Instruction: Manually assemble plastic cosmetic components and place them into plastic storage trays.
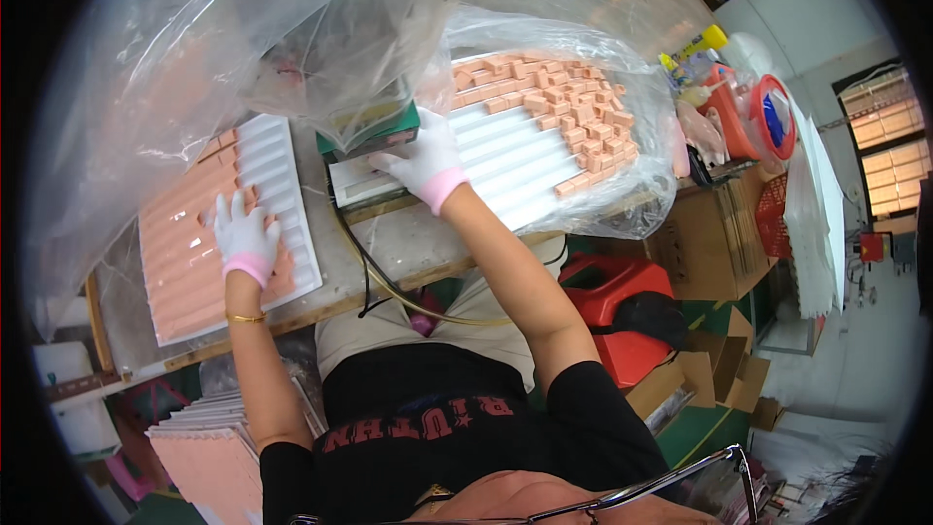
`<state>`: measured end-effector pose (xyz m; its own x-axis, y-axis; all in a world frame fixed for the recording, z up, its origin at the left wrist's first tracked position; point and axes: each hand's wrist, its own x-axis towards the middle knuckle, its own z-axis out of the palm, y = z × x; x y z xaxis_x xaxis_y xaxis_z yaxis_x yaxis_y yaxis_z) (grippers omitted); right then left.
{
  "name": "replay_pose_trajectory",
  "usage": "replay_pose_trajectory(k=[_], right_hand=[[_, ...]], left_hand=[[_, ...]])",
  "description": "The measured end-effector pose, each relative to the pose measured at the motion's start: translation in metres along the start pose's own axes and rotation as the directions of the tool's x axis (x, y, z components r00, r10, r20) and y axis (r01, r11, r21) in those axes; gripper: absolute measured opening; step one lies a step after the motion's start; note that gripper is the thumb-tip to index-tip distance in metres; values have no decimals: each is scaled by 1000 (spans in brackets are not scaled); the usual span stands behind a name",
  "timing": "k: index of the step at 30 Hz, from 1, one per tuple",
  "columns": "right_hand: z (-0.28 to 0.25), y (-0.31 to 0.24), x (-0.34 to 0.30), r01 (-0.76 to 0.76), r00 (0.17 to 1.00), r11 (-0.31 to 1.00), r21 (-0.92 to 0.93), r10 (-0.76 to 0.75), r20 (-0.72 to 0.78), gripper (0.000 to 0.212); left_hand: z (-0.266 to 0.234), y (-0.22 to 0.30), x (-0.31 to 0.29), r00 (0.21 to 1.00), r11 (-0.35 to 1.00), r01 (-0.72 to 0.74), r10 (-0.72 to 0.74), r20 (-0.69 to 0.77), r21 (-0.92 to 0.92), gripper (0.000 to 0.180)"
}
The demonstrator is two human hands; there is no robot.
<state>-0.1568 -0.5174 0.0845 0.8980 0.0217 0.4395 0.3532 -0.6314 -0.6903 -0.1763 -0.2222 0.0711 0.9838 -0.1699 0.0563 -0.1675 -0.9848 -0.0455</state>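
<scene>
My left hand (244, 235), in a white glove with a pink cuff, lies flat with fingers spread on rows of small pink blocks in a white ribbed tray (282, 185) at the left of the bench. My right hand (425, 161), gloved the same way, rests on the near end of a second white ribbed tray (505, 165), inside a clear plastic bag (593, 214). A loose heap of pink blocks (564, 107) covers that tray's far end. Whether the right hand pinches a block is hidden.
A green-topped box (374, 134) stands between the trays under crumpled plastic sheet (243, 29). A cable (389, 282) hangs off the bench edge. Red bins (622, 301) and cardboard boxes (719, 233) stand right; filled trays (209, 447) are stacked lower left; an orange container (753, 117) sits far right.
</scene>
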Motion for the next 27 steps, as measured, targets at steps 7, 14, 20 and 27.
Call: replay_pose_trajectory(k=[7, 14, 20, 27], right_hand=[[-101, 105, 0, -71, 976, 745, -663, -85, -201, 27], [-125, 148, 3, -51, 985, 402, -914, 172, 20, 37], [-68, 7, -39, -465, 886, 674, 574, 354, 301, 37], [-21, -24, -66, -297, 955, 663, 687, 224, 197, 39]], left_hand=[[10, -2, 4, 946, 987, -143, 114, -304, -74, 34], [-15, 100, 7, 984, -29, 178, -9, 178, -984, 32], [4, 118, 0, 913, -542, 394, 322, 249, -742, 42], [2, 130, -4, 819, -679, 564, 534, 211, -470, 38]])
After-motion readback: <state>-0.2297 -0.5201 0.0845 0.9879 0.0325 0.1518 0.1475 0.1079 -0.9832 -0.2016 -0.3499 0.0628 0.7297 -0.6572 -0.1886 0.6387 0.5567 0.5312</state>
